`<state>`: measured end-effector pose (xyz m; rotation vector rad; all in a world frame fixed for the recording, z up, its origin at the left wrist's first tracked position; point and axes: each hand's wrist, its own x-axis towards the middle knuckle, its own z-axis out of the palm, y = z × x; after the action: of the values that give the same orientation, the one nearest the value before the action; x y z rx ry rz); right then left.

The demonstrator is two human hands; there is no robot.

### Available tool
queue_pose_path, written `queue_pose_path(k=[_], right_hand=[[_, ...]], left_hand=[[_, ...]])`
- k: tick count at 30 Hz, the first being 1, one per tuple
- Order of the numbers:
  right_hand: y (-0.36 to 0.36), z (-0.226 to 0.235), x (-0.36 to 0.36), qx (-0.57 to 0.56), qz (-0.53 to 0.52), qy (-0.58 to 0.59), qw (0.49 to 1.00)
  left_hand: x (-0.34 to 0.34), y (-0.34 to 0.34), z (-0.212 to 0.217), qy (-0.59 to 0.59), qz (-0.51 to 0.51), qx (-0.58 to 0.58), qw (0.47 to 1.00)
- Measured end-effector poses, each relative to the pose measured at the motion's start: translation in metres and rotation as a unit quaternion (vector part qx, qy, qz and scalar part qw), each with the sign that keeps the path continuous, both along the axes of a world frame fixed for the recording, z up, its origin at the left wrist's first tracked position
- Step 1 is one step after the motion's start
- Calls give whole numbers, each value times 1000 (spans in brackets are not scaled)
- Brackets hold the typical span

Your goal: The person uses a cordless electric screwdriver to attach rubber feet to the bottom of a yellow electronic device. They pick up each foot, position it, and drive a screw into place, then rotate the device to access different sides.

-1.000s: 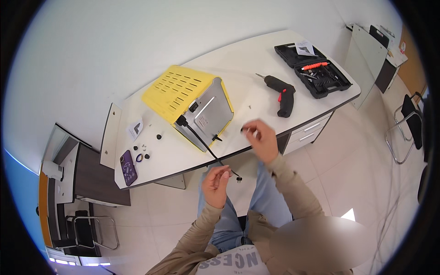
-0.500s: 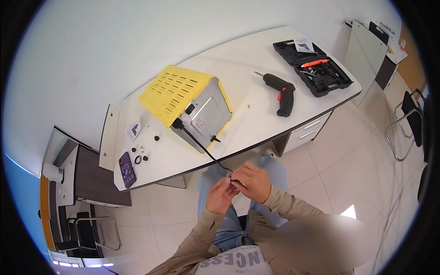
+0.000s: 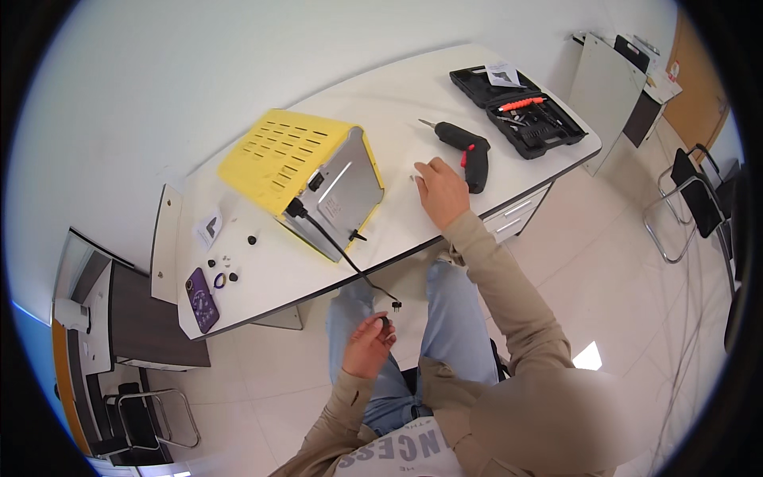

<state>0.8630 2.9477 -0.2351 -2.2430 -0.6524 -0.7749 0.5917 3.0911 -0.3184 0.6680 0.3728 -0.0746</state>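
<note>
My left hand (image 3: 368, 350) is closed, pinching a small dark cap (image 3: 385, 322) with its fingertips, above my lap. Just beyond it, the black power plug (image 3: 396, 305) hangs free over the desk's front edge at the end of its cord (image 3: 335, 245). That cord runs to the back of a yellow-and-silver metal appliance (image 3: 342, 187) with slots in its yellow cover. My right hand (image 3: 445, 195) is over the desk, thumb and fingers apart, beside a tiny pale piece (image 3: 412, 178). To its right lies a black cordless screwdriver (image 3: 475, 159) with red buttons.
An opened black tool case (image 3: 548, 131) with bits and an orange flexible shaft (image 3: 521, 104) sits at the desk's far right. On the left are a purple phone (image 3: 201, 300), several small black feet or knobs (image 3: 252, 239), a ring (image 3: 220, 280) and a paper leaflet (image 3: 208, 229).
My right hand has left the plug and reached up right over the desk. The left hand has drawn slightly away with the dark cap, and the plug now hangs untouched. The view has shifted slightly.
</note>
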Motion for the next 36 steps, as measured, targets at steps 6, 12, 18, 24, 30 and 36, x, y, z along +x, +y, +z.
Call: queue_pose_path(k=[6,12,18,24,30,36], right_hand=[[18,-14,24,-146,-49,36,987],[18,-19,24,-131,-21,-7,991],[16,-16,21,-92,-15,-10,996],[9,-9,10,111,66,35,991],[16,-15,-121,278,206,239,907],[14,-60,-218,327,243,377,832]], left_hand=[[-26,-7,-7,18,5,-34,999],[-35,-5,-20,21,12,-53,998],[-31,-9,-14,16,-2,-42,999],[-34,-4,-17,9,15,-41,999],[-40,-1,-24,-8,46,-27,999],[-30,-15,2,-14,59,1,998]])
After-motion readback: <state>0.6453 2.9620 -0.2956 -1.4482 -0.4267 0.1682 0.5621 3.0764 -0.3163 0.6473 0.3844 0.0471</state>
